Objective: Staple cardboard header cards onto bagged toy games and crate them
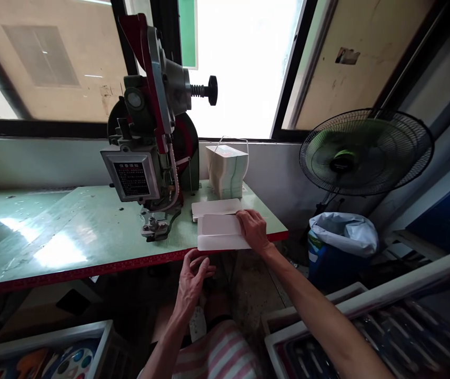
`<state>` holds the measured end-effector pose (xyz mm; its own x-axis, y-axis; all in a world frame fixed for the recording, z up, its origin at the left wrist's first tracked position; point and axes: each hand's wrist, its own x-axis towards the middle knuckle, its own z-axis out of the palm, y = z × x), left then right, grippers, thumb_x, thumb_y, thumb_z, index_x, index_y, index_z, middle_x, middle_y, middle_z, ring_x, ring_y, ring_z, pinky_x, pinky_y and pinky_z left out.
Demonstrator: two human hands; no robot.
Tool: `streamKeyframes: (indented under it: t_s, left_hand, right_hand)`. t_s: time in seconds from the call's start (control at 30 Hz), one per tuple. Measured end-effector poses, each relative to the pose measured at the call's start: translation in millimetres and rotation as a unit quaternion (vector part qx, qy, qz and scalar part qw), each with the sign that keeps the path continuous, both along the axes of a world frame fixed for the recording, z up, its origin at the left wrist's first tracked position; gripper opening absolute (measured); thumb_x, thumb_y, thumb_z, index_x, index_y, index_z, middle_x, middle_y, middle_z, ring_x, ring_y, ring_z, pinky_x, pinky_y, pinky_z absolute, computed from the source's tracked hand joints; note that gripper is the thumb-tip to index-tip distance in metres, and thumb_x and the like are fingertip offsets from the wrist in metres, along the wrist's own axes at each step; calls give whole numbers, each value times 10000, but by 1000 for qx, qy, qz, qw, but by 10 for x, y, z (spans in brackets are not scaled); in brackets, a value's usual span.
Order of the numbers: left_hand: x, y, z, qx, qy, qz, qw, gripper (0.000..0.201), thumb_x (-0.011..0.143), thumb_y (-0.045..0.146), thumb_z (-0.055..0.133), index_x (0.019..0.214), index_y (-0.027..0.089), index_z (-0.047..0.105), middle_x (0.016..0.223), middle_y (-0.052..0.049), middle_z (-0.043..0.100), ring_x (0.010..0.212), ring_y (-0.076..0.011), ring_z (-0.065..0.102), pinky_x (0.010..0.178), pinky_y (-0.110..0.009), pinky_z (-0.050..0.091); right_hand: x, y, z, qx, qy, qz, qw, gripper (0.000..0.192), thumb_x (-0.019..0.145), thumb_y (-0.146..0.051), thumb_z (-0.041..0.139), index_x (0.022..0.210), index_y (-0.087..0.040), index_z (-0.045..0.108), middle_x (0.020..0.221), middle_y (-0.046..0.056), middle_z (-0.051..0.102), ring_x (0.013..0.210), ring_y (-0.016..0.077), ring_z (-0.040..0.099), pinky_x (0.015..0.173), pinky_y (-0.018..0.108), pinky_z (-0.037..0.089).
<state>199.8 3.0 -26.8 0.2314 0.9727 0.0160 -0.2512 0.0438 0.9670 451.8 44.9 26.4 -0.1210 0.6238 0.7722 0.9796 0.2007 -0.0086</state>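
My right hand [254, 230] is closed on the right end of a white folded sheet [220, 239], which looks like thin plastic or card. This sheet lies near the front edge of the green table, with a crease along its length. Just behind it is a low pile of white cards [215, 208], partly overlapped by the sheet. In front of the table edge, below the sheet's left corner, my left hand [193, 273] hangs with fingers loosely bent and apart, holding nothing. A red and grey bench press machine [149, 131] stands left of the sheet.
A tall stack of pale cards [227, 171] stands against the wall. The green table [90, 226] has a red edge. A fan [367, 152] and a lined bin [341, 242] are at right. Crates of packed goods [108, 337] flank my lap.
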Motion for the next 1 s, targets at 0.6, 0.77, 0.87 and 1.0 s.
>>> streamKeyframes:
  t_s: [0.6,0.77,0.87,1.0]
  left_hand:
    - [121,766,531,9,-19,10,1000,359,807,382,821,1078,150,775,1089,-67,778,913,-218,781,909,-333,620]
    - [131,1205,904,-4,-17,-25,1000,565,848,268,800,1346,102,593,915,-102,790,818,-215,789,838,-369,646]
    - [36,1121,911,21,51,-61,997,689,863,395,786,1432,114,518,807,-90,786,735,-234,779,765,-396,648]
    - [-47,611,777,95,94,-160,978,578,900,520,706,1371,201,604,1199,-135,766,1121,-289,727,943,-394,593]
  right_hand:
    - [511,-804,497,224,238,-141,935,286,1062,-424,473,1116,-184,619,986,116,708,893,260,679,765,354,509]
    - [554,-1155,439,214,258,-149,930,338,1038,-478,526,1095,-163,634,922,94,704,818,233,672,697,313,480]
    - [420,-1289,245,118,276,-101,948,280,1034,-444,550,1094,-192,657,925,75,724,814,228,682,728,314,504]
    - [157,-1412,-9,-33,294,25,955,217,1040,-384,555,1075,-225,697,970,55,756,858,213,708,795,310,535]
